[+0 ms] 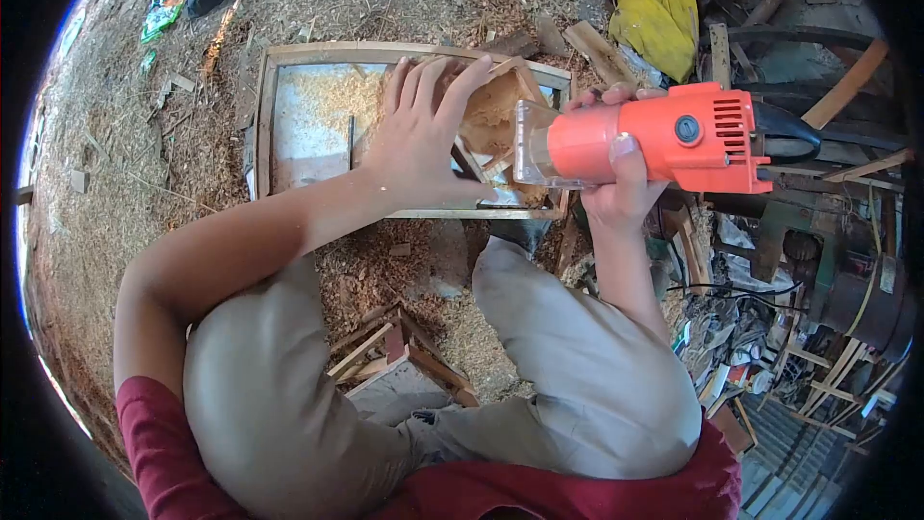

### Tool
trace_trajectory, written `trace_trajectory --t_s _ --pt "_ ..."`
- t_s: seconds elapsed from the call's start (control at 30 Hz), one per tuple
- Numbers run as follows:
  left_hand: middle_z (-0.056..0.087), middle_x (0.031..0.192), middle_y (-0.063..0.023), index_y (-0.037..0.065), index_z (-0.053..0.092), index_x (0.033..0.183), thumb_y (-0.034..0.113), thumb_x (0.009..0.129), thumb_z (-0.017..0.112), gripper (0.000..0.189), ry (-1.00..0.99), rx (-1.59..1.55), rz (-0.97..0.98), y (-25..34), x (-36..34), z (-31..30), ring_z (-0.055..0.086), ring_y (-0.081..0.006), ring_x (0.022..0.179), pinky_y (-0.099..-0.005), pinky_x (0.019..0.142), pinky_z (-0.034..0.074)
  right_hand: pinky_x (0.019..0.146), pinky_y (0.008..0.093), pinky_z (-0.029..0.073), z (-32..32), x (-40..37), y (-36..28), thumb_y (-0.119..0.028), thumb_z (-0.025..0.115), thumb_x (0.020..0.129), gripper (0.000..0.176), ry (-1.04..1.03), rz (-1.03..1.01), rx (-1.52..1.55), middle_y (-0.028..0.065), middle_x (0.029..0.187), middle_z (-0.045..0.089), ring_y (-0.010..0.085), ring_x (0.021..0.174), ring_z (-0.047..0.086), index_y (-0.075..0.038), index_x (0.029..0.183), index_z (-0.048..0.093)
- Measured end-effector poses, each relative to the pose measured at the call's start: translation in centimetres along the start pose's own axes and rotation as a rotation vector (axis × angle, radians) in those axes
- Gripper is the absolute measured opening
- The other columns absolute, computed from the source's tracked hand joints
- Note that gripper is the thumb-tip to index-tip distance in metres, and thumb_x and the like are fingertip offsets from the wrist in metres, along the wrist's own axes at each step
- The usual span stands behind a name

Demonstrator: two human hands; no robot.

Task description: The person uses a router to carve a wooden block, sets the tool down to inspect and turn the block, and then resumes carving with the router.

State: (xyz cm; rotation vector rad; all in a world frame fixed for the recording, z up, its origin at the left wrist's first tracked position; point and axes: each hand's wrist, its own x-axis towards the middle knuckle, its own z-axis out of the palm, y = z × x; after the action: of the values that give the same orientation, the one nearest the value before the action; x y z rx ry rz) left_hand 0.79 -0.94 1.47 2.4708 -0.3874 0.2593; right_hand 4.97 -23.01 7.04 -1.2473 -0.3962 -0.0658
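In my right hand (626,149) is an orange trim router (698,135), held on its side with its clear base guard pointing left. The thumb lies across the orange body and the fingers wrap behind it. My left hand (419,130) is spread wide over a small wooden piece (491,106), gripping it between fingers and thumb. The router's base is right beside this piece. Beneath both is a shallow wooden frame (265,125) with a pale panel, strewn with sawdust. The router's bit cannot be made out.
Between my knees stands a small wooden box-like stool (399,376). A yellow bag (654,24) and wood offcuts (597,53) lie at the upper right. Dark machinery (861,279), a black cable (741,294) and scrap fill the right side. Shavings cover the ground.
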Motion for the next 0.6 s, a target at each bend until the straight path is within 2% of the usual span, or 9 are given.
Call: trace_trajectory --t_s 0.17,0.3,0.4,0.47,0.6 --pt "0.045 0.141 -0.0213 0.009 0.023 0.16 0.047 0.057 0.094 0.131 0.025 -0.065 0.022 0.1 1.1 0.6 0.039 -0.0422 0.137 -0.0601 0.121 0.019 0.098 0.0563 0.052 0.1 0.1 0.8 -0.016 0.069 0.084 0.051 -0.043 -0.017 -0.019 0.0122 0.117 0.058 0.0322 0.108 0.061 -0.01 0.13 0.047" --pt "0.051 0.14 -0.0168 0.01 0.026 0.16 0.049 0.058 0.093 0.129 0.072 -0.111 0.133 -1.8 1.3 1.1 0.044 -0.0393 0.135 -0.0579 0.12 0.021 0.098 0.0563 0.053 0.2 0.0 1.0 -0.016 0.069 0.084 0.05 0.052 0.005 -0.043 0.0126 0.118 0.058 0.033 0.109 0.061 -0.01 0.129 0.048" --pt "0.052 0.139 -0.0175 0.017 0.026 0.161 0.044 0.059 0.093 0.125 0.112 -0.106 0.15 -2.1 1.3 1.4 0.044 -0.0394 0.137 -0.0585 0.121 0.021 0.098 0.0564 0.053 0.2 -0.2 1.3 -0.017 0.07 0.084 0.051 0.102 0.0 -0.103 0.0127 0.119 0.058 0.0336 0.11 0.061 -0.009 0.13 0.048" --pt "0.051 0.141 -0.0193 0.015 0.024 0.161 0.045 0.06 0.093 0.126 0.082 -0.1 0.15 -2.1 1.1 1.3 0.043 -0.0409 0.138 -0.0576 0.121 0.021 0.099 0.0568 0.052 0.2 -0.1 1.3 -0.019 0.071 0.085 0.052 0.098 -0.021 -0.12 0.0124 0.119 0.058 0.0337 0.11 0.061 -0.01 0.131 0.048" --pt "0.048 0.143 -0.0205 0.011 0.023 0.161 0.047 0.059 0.094 0.129 0.05 -0.084 0.137 -2.1 1.2 1.2 0.041 -0.0409 0.139 -0.0576 0.122 0.021 0.102 0.0576 0.048 -1.2 0.2 0.8 -0.028 0.072 0.084 0.056 -0.177 -0.023 0.088 0.0094 0.12 0.057 0.0324 0.112 0.058 -0.012 0.133 0.048"
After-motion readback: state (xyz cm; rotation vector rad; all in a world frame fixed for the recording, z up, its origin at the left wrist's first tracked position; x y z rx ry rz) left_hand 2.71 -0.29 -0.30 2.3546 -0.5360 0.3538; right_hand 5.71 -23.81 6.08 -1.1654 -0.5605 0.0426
